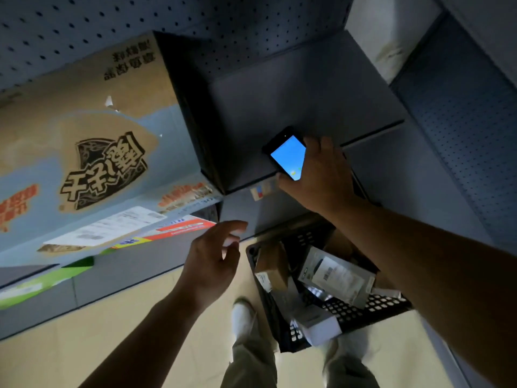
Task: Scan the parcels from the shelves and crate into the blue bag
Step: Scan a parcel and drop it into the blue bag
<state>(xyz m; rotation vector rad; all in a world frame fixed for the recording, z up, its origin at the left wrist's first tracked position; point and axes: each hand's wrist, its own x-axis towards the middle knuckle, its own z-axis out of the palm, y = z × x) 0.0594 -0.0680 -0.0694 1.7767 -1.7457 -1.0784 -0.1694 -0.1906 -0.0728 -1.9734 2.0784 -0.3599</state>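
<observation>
Dim light, grey metal shelving (307,88), perforated pegboard back (84,21), beige floor (112,345)

The right forearm (419,247) hides part of the crate (363,312); the carton label (106,228) is blurred.

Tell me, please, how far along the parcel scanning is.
Done: nothing I can confirm; the blue bag is out of view. In hand: the right hand grips the lit scanner at the shelf, and the left hand is open and empty. Left: several parcels lie in the crate, and a large box sits on the shelf.
</observation>
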